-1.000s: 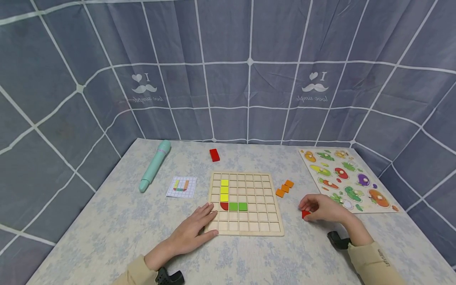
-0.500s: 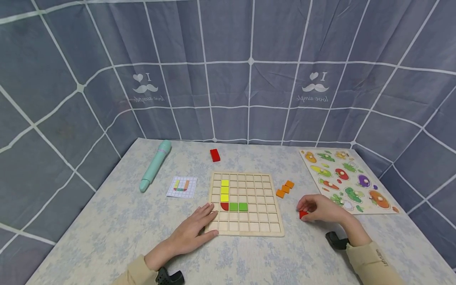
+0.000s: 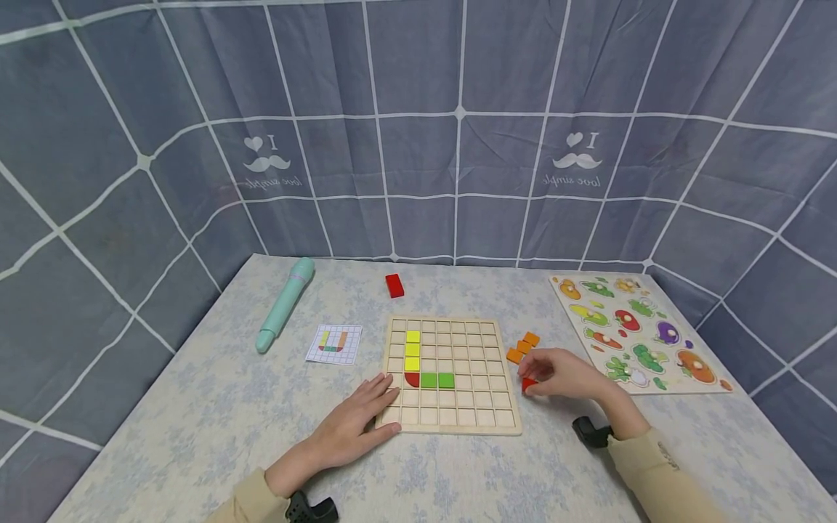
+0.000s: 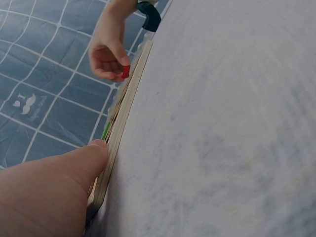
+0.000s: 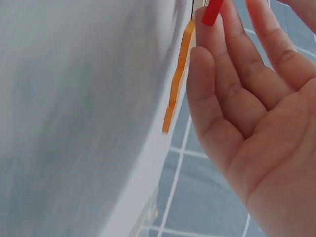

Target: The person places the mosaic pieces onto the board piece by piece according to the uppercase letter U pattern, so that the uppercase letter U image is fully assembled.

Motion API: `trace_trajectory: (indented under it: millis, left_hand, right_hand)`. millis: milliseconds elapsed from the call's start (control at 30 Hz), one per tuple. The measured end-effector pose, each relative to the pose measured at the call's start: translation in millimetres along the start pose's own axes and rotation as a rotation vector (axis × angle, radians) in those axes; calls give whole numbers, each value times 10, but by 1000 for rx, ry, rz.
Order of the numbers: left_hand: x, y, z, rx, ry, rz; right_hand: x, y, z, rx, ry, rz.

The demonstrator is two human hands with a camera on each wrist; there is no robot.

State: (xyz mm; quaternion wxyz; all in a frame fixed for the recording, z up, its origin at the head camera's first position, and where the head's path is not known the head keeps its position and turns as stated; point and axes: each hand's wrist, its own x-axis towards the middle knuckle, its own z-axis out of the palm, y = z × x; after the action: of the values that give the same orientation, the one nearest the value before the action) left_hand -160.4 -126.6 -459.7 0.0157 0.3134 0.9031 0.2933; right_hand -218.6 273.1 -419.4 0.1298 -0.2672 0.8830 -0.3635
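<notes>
My left hand (image 3: 353, 423) rests flat with its fingers over the left front corner of a wooden grid board (image 3: 484, 415). On the board, several yellow squares (image 3: 413, 349) run down one column to a red rounded corner tile (image 3: 412, 379), and green squares (image 3: 437, 380) continue rightward from it. My right hand (image 3: 567, 374) pinches a small red tile (image 5: 212, 12) between thumb and fingers, just off the board's right edge. The left wrist view shows this red tile (image 4: 126, 72) close above the board's far end. Orange squares (image 3: 524, 346) lie beside the right hand, partly behind its fingers.
A picture card (image 3: 334, 343) with a coloured U pattern lies left of the board. Behind it is a turquoise microphone-shaped stick (image 3: 285, 305). A red block (image 3: 394, 285) sits at the back, and a vegetable puzzle board (image 3: 637, 330) at the right. A tiled-print curtain (image 3: 418, 160) surrounds the table.
My right hand has moved left with the red tile, from near the vegetable puzzle to the grid board's right edge. The left hand has stayed in place.
</notes>
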Motion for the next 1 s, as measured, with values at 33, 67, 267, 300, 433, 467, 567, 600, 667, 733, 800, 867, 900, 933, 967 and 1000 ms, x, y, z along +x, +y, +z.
trace_trajectory:
  millis: [33,67,267,300,433,467,567,600,667,733,800,867,900,933,967,1000]
  left_hand:
    - [1,1,-1,0,0,1]
    - [0,1,-1,1,0,1]
    - [-5,0,-1,-3,0,2]
    - [-4,0,-1,-4,-1,3]
    - [-4,-5,2,-5,-1,5]
    - [-3,-6,3,-5,0,5]
    - [-2,-8,4,-6,0,5]
    - [-2,-7,4,-6,1,6]
    - [-2,-5,3,-7,3,6]
    - [-4,-2,1,-7,4,7]
    - [-5,1,-1,-4,5,9]
    - [-6,4,-2,0,5,12]
    - [-6,4,-3,2,6,13]
    - [-7,5,-3,4,7,14]
    - [-7,5,-4,4,7,16]
    - [-6,5,-4,4,8,17]
  right_hand:
    - [27,-17,12,1,0,-2]
    - [54,-32,23,5,-3,-7]
    - [219,-153,85,34,-31,-34]
    - [248,-180,95,35,-36,-31]
    - [369,-270,135,28,-62,-27]
    - [398,-290,144,32,-66,-32]
    - [480,-347,172,30,-74,-47]
    - [506,-368,183,30,-77,-49]
    - [557,-393,206,31,-86,-57]
    - [600,-412,231,24,-101,-62]
    - [636,-439,253,31,-119,-68]
    - [670,-459,274,31,-135,-76]
    - [684,-472,286,31,-144,-78]
    - [699,-486,297,30,-151,-81]
    - [712,-497,306,28,-157,-84]
    - [726,-507,315,24,-162,-84]
